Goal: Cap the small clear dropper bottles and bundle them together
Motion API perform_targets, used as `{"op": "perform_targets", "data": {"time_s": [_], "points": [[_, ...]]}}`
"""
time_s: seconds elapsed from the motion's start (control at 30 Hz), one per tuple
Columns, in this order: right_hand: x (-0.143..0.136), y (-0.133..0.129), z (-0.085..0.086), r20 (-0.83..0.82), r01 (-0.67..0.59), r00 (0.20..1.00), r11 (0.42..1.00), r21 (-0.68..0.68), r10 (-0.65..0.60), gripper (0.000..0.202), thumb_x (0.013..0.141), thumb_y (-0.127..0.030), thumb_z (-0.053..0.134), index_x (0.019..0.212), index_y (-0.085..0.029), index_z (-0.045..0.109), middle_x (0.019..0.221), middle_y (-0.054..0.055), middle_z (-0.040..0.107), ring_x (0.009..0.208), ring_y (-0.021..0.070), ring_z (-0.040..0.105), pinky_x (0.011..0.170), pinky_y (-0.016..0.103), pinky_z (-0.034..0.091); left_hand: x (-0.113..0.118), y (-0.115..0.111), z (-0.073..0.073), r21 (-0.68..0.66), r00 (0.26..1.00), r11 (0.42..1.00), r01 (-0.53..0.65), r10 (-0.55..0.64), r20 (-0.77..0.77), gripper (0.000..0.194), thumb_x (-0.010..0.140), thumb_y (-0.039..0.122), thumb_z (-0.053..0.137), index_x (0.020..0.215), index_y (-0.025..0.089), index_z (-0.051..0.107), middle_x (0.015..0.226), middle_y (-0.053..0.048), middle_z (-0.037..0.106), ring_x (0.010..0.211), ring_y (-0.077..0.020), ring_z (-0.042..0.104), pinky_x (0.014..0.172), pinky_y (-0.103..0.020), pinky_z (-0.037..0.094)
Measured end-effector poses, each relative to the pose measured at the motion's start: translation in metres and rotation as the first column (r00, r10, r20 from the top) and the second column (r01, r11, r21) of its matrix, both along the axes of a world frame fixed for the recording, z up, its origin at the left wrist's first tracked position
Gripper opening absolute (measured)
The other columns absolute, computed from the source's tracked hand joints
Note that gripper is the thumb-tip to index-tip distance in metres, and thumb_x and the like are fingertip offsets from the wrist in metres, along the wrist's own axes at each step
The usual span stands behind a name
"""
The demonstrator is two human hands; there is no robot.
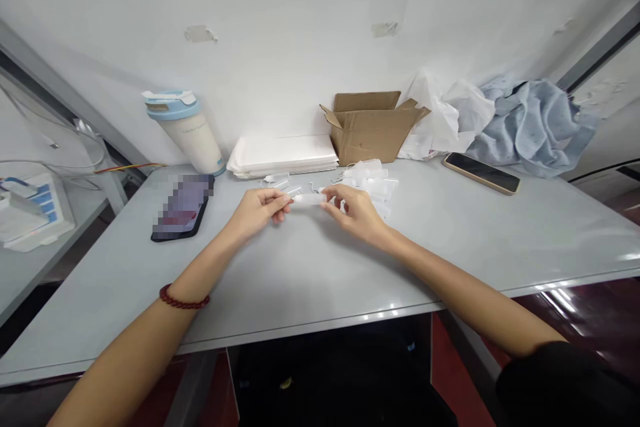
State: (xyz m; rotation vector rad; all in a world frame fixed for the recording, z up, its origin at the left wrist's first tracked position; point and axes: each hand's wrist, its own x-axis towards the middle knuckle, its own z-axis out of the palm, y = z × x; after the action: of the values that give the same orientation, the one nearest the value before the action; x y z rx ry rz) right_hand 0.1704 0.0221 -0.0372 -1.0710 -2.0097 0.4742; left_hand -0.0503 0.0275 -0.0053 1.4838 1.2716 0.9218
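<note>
A small translucent white packet (309, 199) is stretched level between my two hands above the grey table. My left hand (263, 210) pinches its left end between thumb and fingers. At its right end, my right hand (353, 210) has thumb and fingertips closed on the edge. Behind and beside my right hand lies a pile of similar clear packets (373, 180), partly hidden by that hand. A few more small clear pieces (278, 180) with thin wires lie just behind my left hand.
On the grey table (300, 280), a tumbler (193, 140) and a phone (185, 207) are at left. Along the wall stand a stack of white sheets (285, 155), an open cardboard box (373, 133), a white plastic bag (445, 113) and blue cloth (537, 127). Another phone (483, 172) lies right.
</note>
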Motion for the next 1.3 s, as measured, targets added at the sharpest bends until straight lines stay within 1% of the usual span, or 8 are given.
{"op": "perform_targets", "data": {"time_s": [0.1,0.2,0.33,0.47,0.7,0.83,1.07,1.3], "points": [[0.006,0.007,-0.001,0.013,0.045,0.999,0.997,0.055,-0.046,0.013,0.089,-0.024,0.054,0.098,-0.017,0.062,0.091,0.007,0.069,0.071,0.0157,0.059,0.062,0.028,0.045,-0.006,0.005,0.0,0.038,0.99,0.99,-0.137,0.135,0.049,0.018,0.07,0.031,0.068,0.064,0.014,0.067,0.06,-0.002,0.062,0.049,-0.0097,0.05,0.05,-0.023,0.043],[0.009,0.011,-0.004,0.11,0.047,0.992,0.993,0.109,-0.059,0.01,0.089,-0.019,0.054,0.093,-0.018,0.063,0.096,0.008,0.068,0.084,0.0199,0.06,0.069,0.031,0.047,-0.01,0.01,-0.003,0.045,0.962,0.964,-0.261,0.256,0.097,0.017,0.07,0.029,0.068,0.064,0.013,0.067,0.061,-0.003,0.062,0.049,-0.0091,0.05,0.047,-0.022,0.04],[0.008,0.012,-0.008,0.305,0.014,0.951,0.99,0.142,-0.057,0.016,0.088,-0.014,0.056,0.101,-0.017,0.065,0.104,0.011,0.068,0.097,0.0249,0.056,0.075,0.036,0.048,-0.012,0.016,-0.011,-0.01,0.936,0.946,-0.325,0.323,0.137,0.017,0.071,0.027,0.068,0.065,0.011,0.066,0.061,-0.002,0.06,0.046,-0.0077,0.048,0.044,-0.021,0.037],[0.007,0.011,-0.01,0.384,-0.015,0.922,0.991,0.133,-0.038,0.023,0.088,-0.013,0.057,0.109,-0.015,0.065,0.11,0.013,0.066,0.1,0.0267,0.054,0.081,0.04,0.049,-0.013,0.017,-0.016,-0.056,0.924,0.938,-0.342,0.346,0.165,0.015,0.07,0.025,0.068,0.068,0.01,0.066,0.061,-0.001,0.058,0.046,-0.0072,0.049,0.043,-0.02,0.036],[0.007,0.014,-0.014,0.397,-0.026,0.917,0.992,0.125,-0.026,0.025,0.087,-0.011,0.056,0.11,-0.014,0.064,0.111,0.015,0.065,0.1,0.0275,0.053,0.086,0.043,0.048,-0.012,0.017,-0.015,-0.111,0.918,0.924,-0.366,0.378,0.121,0.015,0.071,0.024,0.067,0.065,0.011,0.063,0.06,-0.001,0.059,0.045,-0.0076,0.049,0.042,-0.021,0.036],[0.007,0.014,-0.015,0.404,-0.03,0.915,0.991,0.128,-0.024,0.024,0.087,-0.01,0.054,0.109,-0.013,0.063,0.11,0.016,0.065,0.099,0.028,0.053,0.087,0.044,0.047,-0.011,0.016,-0.014,-0.111,0.908,0.914,-0.391,0.403,0.119,0.011,0.071,0.022,0.067,0.07,0.011,0.065,0.062,-0.001,0.06,0.045,-0.0071,0.049,0.042,-0.02,0.037],[0.005,0.013,-0.014,0.446,-0.01,0.894,0.991,0.131,-0.05,0.022,0.088,-0.009,0.052,0.107,-0.012,0.064,0.105,0.016,0.063,0.096,0.0281,0.052,0.083,0.043,0.045,-0.006,0.011,-0.011,0.0,0.906,0.907,-0.421,0.42,0.053,0.017,0.072,0.017,0.06,0.089,0.013,0.062,0.06,0.002,0.059,0.044,-0.0083,0.051,0.043,-0.02,0.039],[0.003,0.013,-0.014,0.511,0.015,0.852,0.982,0.191,-0.113,0.02,0.089,-0.012,0.053,0.106,-0.013,0.063,0.103,0.017,0.061,0.096,0.0287,0.05,0.083,0.042,0.044,0.0,0.003,-0.014,0.131,0.957,0.951,-0.279,0.286,-0.043,0.019,0.074,0.026,0.061,0.089,0.015,0.063,0.057,0.003,0.059,0.046,-0.0103,0.051,0.047,-0.023,0.04]]}}
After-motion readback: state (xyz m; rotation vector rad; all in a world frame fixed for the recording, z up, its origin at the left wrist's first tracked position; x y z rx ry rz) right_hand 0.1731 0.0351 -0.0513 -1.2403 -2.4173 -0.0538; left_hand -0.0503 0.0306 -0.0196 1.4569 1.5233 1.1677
